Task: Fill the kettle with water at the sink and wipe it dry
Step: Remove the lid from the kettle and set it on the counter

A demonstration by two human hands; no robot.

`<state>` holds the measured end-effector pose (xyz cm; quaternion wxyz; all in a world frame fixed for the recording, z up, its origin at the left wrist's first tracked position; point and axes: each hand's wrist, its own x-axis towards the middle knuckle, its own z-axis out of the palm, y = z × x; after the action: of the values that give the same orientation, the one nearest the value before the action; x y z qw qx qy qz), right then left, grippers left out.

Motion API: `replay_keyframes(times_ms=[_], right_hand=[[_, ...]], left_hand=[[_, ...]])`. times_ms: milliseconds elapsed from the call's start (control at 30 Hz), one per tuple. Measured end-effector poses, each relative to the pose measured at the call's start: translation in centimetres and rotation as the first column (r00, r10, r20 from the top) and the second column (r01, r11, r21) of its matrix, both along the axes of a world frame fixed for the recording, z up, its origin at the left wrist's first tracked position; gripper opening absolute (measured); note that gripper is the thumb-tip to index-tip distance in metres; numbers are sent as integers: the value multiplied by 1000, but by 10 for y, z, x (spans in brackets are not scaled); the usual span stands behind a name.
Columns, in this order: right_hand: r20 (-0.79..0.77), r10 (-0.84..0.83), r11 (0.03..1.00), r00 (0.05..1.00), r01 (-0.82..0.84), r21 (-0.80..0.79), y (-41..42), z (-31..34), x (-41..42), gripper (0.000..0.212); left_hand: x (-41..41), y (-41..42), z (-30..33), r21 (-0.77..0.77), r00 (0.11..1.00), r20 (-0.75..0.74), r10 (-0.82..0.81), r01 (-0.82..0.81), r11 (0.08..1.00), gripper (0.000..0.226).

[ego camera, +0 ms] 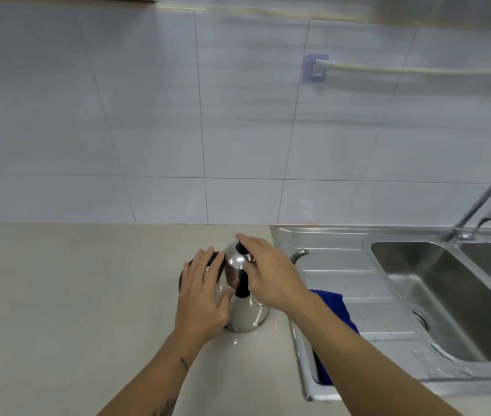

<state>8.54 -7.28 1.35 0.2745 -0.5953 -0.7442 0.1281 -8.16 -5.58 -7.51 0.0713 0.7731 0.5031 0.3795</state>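
Note:
A shiny steel kettle (pixel 245 313) stands upright on the beige counter just left of the sink unit, its spout (pixel 299 254) pointing right. It has a black lid knob and a dark handle arching to the left. My left hand (pixel 205 292) lies with straight fingers against the kettle's left side and handle. My right hand (pixel 268 271) hovers over the lid with fingers spread, at the knob. A blue cloth (pixel 335 307) lies on the draining board, partly under my right forearm.
The steel sink (pixel 436 283) has a ribbed draining board on its left and a basin with a drain on the right. A curved tap (pixel 484 205) rises behind the basin. A towel rail (pixel 412 70) hangs on the tiled wall.

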Motion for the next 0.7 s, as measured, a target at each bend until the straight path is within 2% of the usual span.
replay_keyframes(times_ms=[67, 133, 200, 333, 433, 600, 633, 700], right_hand=[[176, -13, 1000, 984, 14, -2, 9, 5, -3, 58], [256, -21, 1000, 966, 25, -11, 14, 8, -4, 57], [276, -23, 999, 961, 28, -15, 19, 11, -5, 51], [299, -76, 997, 951, 77, 7, 27, 17, -13, 27], [311, -118, 993, 943, 115, 28, 29, 19, -16, 23], [221, -142, 990, 965, 140, 23, 35, 21, -14, 23], [162, -160, 987, 974, 158, 24, 36, 21, -13, 24], [-118, -263, 964, 958, 266, 16, 35, 26, -4, 27]], left_hand=[[-3, 2, -2, 6, 999, -28, -19, 19, 1000, 71], [-6, 3, -2, 17, 998, -58, -34, 35, 999, 77], [-6, 3, -2, 22, 997, -63, -33, 35, 999, 79], [-7, 2, 0, 26, 998, -58, -17, 19, 999, 78], [-10, 4, 3, 26, 999, -49, -10, 11, 1000, 75], [-15, 10, 10, 25, 1000, -24, -10, 10, 1000, 67], [-15, 10, 11, 18, 1000, -14, -4, 4, 1000, 66], [-14, 8, 11, 12, 1000, 4, 0, 0, 1000, 66]])
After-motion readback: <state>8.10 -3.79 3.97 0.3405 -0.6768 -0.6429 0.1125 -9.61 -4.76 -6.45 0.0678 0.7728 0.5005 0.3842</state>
